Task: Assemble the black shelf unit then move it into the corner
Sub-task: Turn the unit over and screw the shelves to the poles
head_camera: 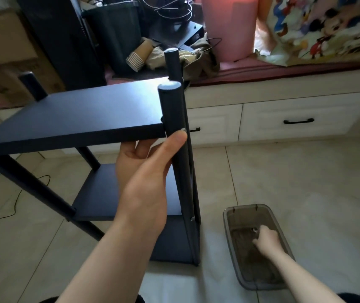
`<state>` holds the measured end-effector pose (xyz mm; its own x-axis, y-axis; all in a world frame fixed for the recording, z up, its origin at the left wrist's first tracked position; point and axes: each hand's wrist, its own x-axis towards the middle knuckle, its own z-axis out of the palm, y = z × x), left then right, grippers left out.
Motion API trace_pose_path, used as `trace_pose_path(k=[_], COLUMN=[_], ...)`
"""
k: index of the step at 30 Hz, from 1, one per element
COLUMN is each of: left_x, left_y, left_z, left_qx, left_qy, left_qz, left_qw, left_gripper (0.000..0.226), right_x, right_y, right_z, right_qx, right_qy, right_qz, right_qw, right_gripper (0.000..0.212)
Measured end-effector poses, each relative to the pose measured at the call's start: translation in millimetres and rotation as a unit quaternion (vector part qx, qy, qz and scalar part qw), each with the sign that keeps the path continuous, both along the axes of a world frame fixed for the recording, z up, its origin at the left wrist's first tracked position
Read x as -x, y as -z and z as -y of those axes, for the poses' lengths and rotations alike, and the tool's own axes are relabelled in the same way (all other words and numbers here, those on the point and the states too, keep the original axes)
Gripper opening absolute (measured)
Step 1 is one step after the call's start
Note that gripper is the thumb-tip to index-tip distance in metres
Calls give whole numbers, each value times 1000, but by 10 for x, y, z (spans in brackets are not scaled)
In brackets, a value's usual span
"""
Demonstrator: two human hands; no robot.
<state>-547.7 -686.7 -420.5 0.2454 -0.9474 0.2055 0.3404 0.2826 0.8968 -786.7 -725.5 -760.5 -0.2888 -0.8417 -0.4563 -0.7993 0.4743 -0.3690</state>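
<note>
Black shelf unit (76, 114) post in left hand's (144, 171) grip, right hand (266, 239) curled in grey tray (229, 217).

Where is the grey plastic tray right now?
The grey plastic tray lies on the tiled floor, lower right of the head view, right of the black shelf unit, with the right hand inside it.
</note>
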Motion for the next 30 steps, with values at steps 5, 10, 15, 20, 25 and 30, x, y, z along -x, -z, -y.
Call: trace_pose_path(k=[5,10,15,20,25,30], left_x=[49,90,95,92,80,-146], left_y=[-25,-33,-17,40,4,-209], left_z=[-27,-63,-70,-53,-85,-216], left_qx=[-6,-14,-15,-24,-36,-7], left_qy=[-15,-28,-32,-63,-71,-83], left_qz=[-14,-41,-31,-15,-25,-78], left_qw=[1000,999,999,998,996,993], left_gripper=[59,66,62,41,25,41], right_x=[-53,-207,-685,-1156,-1412,-1737], right_y=[-307,-763,-1611,-2606,-2971,-3035], right_z=[18,51,157,-39,-347,-426], right_qx=[52,117,198,287,260,258], right_qy=[62,126,182,61,-6,4], right_qz=[68,195,434,483,488,515], right_qw=[994,966,860,825,833,817], right_gripper=[13,13,16,16,23,28])
